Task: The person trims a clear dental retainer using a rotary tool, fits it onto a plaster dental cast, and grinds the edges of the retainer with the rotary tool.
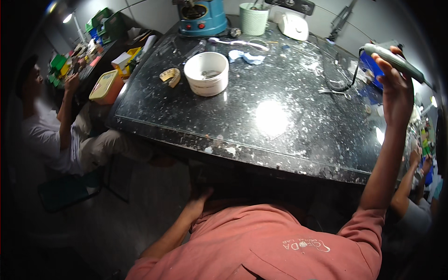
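My right hand is raised over the right side of the black speckled bench, gripping a grey rotary handpiece with a black coiled cord hanging from it. My left hand is low, below the bench's front edge by my waist, its fingers hidden in shadow. On the bench stand a white tub with something inside, a yellowish dental cast, a light blue moulded piece and, under the cord, metal scissors.
At the back are a blue machine, a mint cup and a white device; a blue bin stands right. A co-worker sits left beside an orange container; other people's arms show at far right.
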`<action>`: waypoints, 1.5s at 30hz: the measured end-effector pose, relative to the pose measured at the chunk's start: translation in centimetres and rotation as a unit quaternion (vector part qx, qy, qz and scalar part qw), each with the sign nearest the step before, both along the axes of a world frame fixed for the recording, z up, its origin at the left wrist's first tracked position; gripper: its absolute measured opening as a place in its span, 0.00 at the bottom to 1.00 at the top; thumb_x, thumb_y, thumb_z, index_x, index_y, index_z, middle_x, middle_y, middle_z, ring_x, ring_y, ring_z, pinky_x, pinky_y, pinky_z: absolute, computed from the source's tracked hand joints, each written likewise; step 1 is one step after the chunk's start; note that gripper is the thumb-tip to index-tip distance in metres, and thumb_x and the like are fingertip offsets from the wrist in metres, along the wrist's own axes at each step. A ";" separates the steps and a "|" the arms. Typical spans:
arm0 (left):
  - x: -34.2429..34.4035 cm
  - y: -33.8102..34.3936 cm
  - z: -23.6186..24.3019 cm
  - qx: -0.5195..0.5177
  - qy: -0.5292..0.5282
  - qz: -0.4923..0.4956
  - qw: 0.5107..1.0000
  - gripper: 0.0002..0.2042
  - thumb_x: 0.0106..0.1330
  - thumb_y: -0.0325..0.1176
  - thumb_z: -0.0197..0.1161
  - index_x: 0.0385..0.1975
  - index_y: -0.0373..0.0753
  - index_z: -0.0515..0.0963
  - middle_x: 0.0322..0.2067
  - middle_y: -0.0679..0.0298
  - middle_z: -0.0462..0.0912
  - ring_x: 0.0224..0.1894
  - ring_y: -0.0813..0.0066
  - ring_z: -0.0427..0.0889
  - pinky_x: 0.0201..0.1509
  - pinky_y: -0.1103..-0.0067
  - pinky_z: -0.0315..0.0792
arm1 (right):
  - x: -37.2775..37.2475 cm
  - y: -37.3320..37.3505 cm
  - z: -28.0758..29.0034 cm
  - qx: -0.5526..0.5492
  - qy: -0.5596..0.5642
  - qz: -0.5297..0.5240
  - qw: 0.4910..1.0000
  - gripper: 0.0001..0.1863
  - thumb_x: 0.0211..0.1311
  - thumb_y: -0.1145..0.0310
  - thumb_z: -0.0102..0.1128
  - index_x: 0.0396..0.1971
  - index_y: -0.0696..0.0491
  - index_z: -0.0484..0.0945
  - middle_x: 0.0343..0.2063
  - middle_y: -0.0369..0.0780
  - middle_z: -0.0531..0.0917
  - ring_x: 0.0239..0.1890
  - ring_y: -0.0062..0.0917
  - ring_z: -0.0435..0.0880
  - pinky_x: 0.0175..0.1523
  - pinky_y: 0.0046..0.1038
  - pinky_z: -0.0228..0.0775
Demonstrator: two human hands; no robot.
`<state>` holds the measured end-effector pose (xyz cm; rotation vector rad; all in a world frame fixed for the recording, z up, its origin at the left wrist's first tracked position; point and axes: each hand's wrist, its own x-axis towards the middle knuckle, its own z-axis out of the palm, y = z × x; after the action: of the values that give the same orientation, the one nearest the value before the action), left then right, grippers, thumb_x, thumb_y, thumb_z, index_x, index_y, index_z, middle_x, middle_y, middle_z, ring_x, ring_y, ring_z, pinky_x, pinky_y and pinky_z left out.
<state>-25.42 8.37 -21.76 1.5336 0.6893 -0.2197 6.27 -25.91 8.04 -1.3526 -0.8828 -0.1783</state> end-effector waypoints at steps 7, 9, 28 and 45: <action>10.6 -5.1 17.8 0.147 -0.632 -0.303 0.698 0.19 0.56 0.27 0.63 0.48 0.29 0.73 0.46 0.51 0.79 0.47 0.62 0.79 0.54 0.71 0.69 | -2.2 6.3 -1.0 -0.181 -0.292 -0.277 0.897 0.17 0.60 0.58 0.62 0.41 0.56 0.79 0.26 0.31 0.81 0.26 0.13 0.78 0.33 0.17 0.70; 16.6 -8.9 20.6 0.188 -0.632 -0.118 0.743 0.20 0.57 0.29 0.58 0.50 0.28 0.69 0.34 0.50 0.78 0.41 0.61 0.79 0.49 0.70 0.71 | -0.6 7.6 -1.6 -0.184 -0.177 -0.117 0.960 0.16 0.62 0.58 0.59 0.41 0.55 0.79 0.29 0.32 0.80 0.31 0.12 0.76 0.37 0.17 0.68; 31.2 -11.3 18.2 0.043 -0.338 -0.231 0.911 0.11 0.59 0.40 0.57 0.20 0.40 0.70 0.11 0.72 0.66 0.13 0.82 0.65 0.18 0.80 0.60 | 3.7 9.1 -10.2 -0.012 0.172 0.085 0.981 0.16 0.63 0.56 0.57 0.37 0.54 0.79 0.37 0.36 0.82 0.43 0.20 0.77 0.53 0.25 0.63; 32.1 -8.3 17.9 0.226 -0.386 -0.084 0.890 0.14 0.54 0.43 0.64 0.22 0.38 0.73 0.13 0.70 0.70 0.14 0.80 0.66 0.19 0.80 0.61 | 11.1 -0.5 -11.4 -0.201 0.008 -0.467 0.861 0.17 0.61 0.53 0.54 0.35 0.50 0.83 0.29 0.35 0.85 0.34 0.30 0.84 0.42 0.32 0.73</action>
<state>6.72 0.03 -3.88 1.9374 -0.0452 0.4469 17.38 -26.40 -3.36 -2.0981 -0.1704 -0.7603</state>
